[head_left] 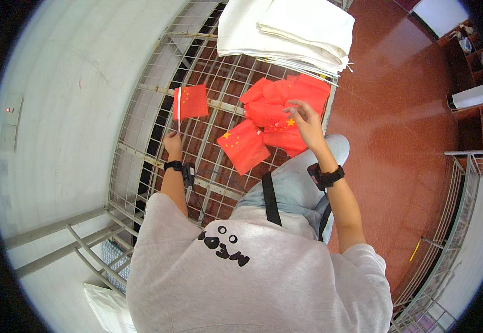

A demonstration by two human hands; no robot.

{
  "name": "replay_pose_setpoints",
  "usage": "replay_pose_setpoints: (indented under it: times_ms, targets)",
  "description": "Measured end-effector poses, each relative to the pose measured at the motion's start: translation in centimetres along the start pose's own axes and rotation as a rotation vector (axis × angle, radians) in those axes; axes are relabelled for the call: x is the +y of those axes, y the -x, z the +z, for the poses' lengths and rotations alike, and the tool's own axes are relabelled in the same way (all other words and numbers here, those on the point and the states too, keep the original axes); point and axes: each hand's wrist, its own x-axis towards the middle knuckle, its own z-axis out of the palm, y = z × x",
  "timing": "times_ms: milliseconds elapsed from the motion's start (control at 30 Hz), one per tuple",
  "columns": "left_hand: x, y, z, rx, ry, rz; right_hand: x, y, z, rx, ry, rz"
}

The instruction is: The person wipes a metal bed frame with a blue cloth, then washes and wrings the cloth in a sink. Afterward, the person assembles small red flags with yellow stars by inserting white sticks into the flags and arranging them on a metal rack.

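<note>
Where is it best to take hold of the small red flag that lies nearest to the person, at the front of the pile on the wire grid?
Probably by its near lower corner. The small red paper flag lies flat on the metal wire grid, its near end clear of the red flag pile. The right hand could come from above and pinch that free edge.

Folded white sheets (291, 30) stacked at the top of a wire bed frame (158, 105), red floor (397, 127) alongside, white wall (69, 111) left.
</note>
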Motion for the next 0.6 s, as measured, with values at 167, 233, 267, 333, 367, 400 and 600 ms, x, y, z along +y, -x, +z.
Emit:
replay_pose_setpoints:
  times_ms: [167,233,267,333,367,400,600]
  targets:
    - [3.3,2.9,-1.1,0.022,-0.145,0.03,1.1,-0.1,-0.2,0.027,-0.043,-0.009]
    - [2.6,2.4,-0.9,0.045,-0.281,0.089,1.3,-0.1,0.0,0.019,-0.067,-0.001]
    - [3.6,3.2,-0.8,0.056,-0.285,0.135,1.4,-0.1,-0.1,0.021,-0.073,0.003]
    - [5.5,5.1,-0.2,0.08,-0.293,0.227,1.8,-0.1,-0.2,0.032,-0.074,0.02]
    - [4.5,4.8,0.6,0.053,-0.282,0.309,1.8,-0.1,0.0,0.026,-0.081,0.027]
    - [3.5,4.5,1.4,0.024,-0.271,0.391,1.8,-0.2,0.2,0.018,-0.081,0.025]
    - [6.5,10.6,5.6,-0.422,-0.03,0.654,2.6,-0.2,0.1,0.039,-0.07,0.042]
